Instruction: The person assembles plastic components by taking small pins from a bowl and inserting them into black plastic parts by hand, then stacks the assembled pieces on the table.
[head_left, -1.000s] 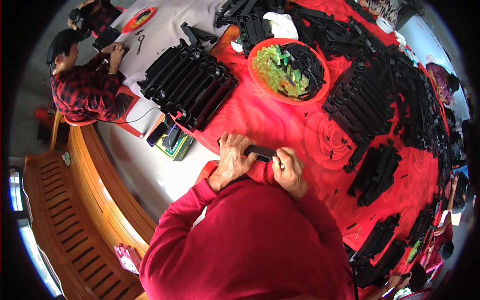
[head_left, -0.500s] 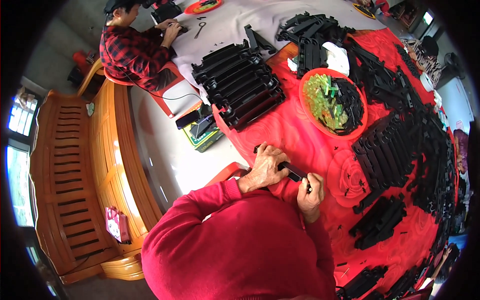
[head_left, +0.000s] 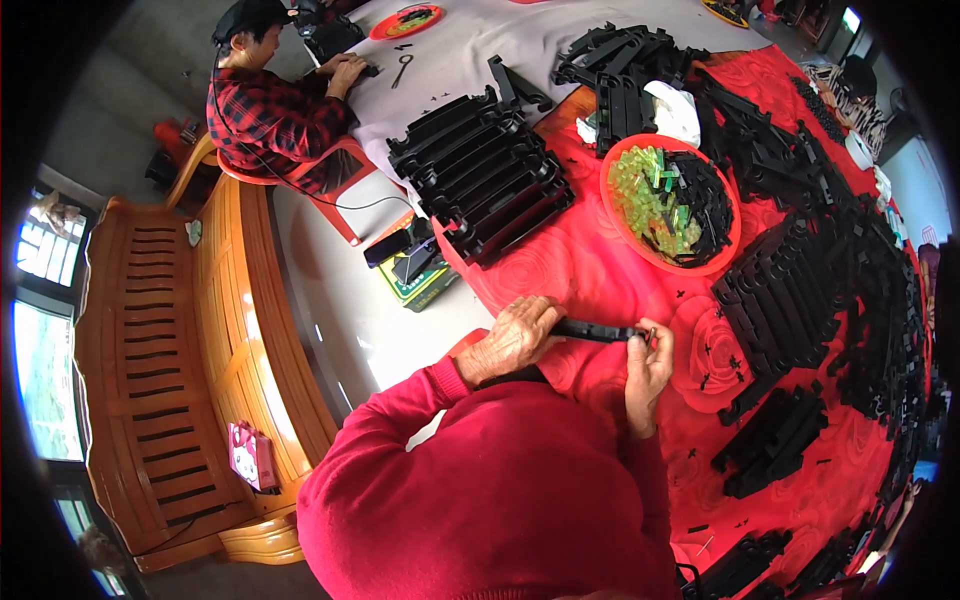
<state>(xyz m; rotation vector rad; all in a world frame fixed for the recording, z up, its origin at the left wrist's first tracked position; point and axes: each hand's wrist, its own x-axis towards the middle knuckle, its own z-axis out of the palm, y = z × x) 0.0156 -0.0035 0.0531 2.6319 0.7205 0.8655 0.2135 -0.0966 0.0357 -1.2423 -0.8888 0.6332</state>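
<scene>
Between my two hands, at the near edge of the red-covered table [head_left: 590, 275], is a long black plastic part [head_left: 597, 331]. My left hand [head_left: 518, 338] is closed round its left end. At its right end, my right hand [head_left: 650, 370] pinches with thumb and forefinger; whether a small piece sits in that pinch I cannot make out. Beyond them stands an orange-red plate [head_left: 607, 205] with yellow-green translucent pieces [head_left: 645, 205] on its left and thin black pieces [head_left: 705, 200] on its right.
A stack of black plastic parts [head_left: 480, 170] stands ahead on the left. More black parts [head_left: 780, 295] and a bundle [head_left: 770, 445] lie to the right, among tiny black bits. A person in a checked shirt [head_left: 275, 120] works at the far left. A wooden bench [head_left: 165, 380] is left.
The black part has swung from a slant to nearly level, its right end moving away from me and right. My right hand has moved up and right with it; the left has shifted slightly left.
</scene>
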